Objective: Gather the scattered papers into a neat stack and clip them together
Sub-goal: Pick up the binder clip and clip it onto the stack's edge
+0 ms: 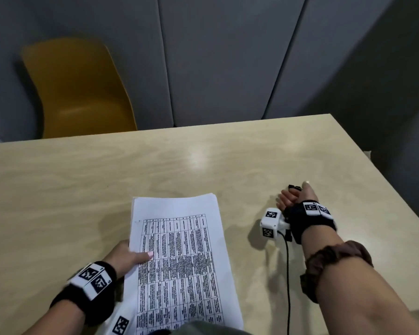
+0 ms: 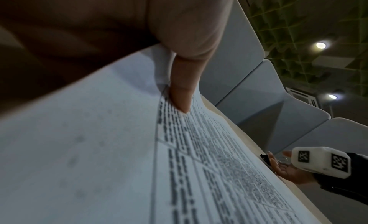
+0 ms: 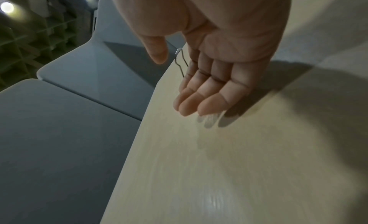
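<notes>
Nearest us, our left hand [image 1: 125, 256] pinches the light, floppy paper stack [image 1: 182, 262] at its left edge on the table [image 1: 82, 189], while our right hand [image 1: 292, 198], fingers relaxed, reaches the small, stiff black binder clip [image 1: 294, 187], best gripped by its wire handles.

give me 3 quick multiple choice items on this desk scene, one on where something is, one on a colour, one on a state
1. Where is the black binder clip?
A. on the paper stack
B. at the right hand's fingertips
C. on the chair

2. What colour is the chair?
A. yellow
B. red
C. white

3. How is the left hand placed?
A. flat on bare table
B. raised in the air
C. gripping the paper stack's left edge

Answers:
1 B: the clip sits on the table by the right hand, apart from the paper stack.
2 A: its seat shell is yellow.
3 C: the thumb lies on the top sheet and the fingers go under.
</notes>
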Tool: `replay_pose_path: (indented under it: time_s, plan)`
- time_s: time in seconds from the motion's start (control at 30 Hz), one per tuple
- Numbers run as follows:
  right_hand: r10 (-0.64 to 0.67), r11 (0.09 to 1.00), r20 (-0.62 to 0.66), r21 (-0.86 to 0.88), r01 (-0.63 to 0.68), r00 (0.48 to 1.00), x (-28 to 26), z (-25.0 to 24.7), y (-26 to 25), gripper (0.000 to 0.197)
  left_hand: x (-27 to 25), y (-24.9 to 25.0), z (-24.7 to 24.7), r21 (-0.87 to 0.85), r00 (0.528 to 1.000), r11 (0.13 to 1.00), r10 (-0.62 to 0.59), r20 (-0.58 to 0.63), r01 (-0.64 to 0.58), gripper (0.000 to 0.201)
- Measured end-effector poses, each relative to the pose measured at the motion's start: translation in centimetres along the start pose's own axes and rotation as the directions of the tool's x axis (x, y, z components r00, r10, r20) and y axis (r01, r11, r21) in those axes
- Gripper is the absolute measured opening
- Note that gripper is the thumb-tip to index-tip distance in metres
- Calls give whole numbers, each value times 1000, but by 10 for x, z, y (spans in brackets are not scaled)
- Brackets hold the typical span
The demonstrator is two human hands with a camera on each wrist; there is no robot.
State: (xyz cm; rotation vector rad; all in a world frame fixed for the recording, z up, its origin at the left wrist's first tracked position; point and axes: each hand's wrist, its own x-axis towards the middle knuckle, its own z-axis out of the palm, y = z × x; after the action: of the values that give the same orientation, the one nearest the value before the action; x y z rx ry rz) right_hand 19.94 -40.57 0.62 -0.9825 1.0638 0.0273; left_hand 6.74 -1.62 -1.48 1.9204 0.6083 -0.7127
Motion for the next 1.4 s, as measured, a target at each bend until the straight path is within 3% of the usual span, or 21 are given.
replay_pose_path:
  time_s: [0.1,0.2,0.33,0.47,0.5,0.53,0.6,0.63,0.67,0.87,1.07,1.17,1.4]
  plan:
    - [-36,995,-93,-97,27,995,1,0,0,26,-2,1,-1,3,1000,1000,-5,-2,5,57]
    - [-31,987,-47,-157,23,998,-16,2,13,22,0,1,-2,-13,1000,1000,-2,8,2,56]
    - [17,954,154,-300,30,988,-63,10,58,29,3,-1,-1,-21,1000,1000,16,8,-16,52]
    - [78,822,440,-537,192,895,-116,15,102,34,2,-2,-1,-12,999,999,29,-20,-30,50]
    - [81,765,517,-580,280,852,-126,16,111,37,2,-3,0,-8,999,999,32,-26,-32,50]
    - [68,648,586,-642,411,808,-133,17,118,38,0,-3,0,-4,999,999,31,-34,-32,52]
    - [14,248,681,-712,657,732,-139,20,128,38,-1,-6,0,6,998,999,37,-51,-37,57]
    - [1,102,704,-707,700,711,-141,22,131,37,-3,-6,1,8,998,999,43,-55,-42,59]
    - [-1,37,714,-699,714,700,-142,22,133,34,-3,-7,2,-3,997,999,45,-59,-45,59]
    - [-31,56,745,-665,745,667,-148,23,139,26,-14,-12,7,-63,993,994,84,-80,-90,54]
    - [-57,75,718,-690,720,694,-148,28,137,17,-23,-8,11,-64,987,989,129,-94,-135,46]
    - [-57,53,705,-705,707,707,-148,30,135,27,-24,-10,11,-64,983,984,157,-90,-163,49]
    - [121,-58,698,-705,707,706,-154,35,114,29,-27,-12,14,-123,984,980,141,-109,-154,51]
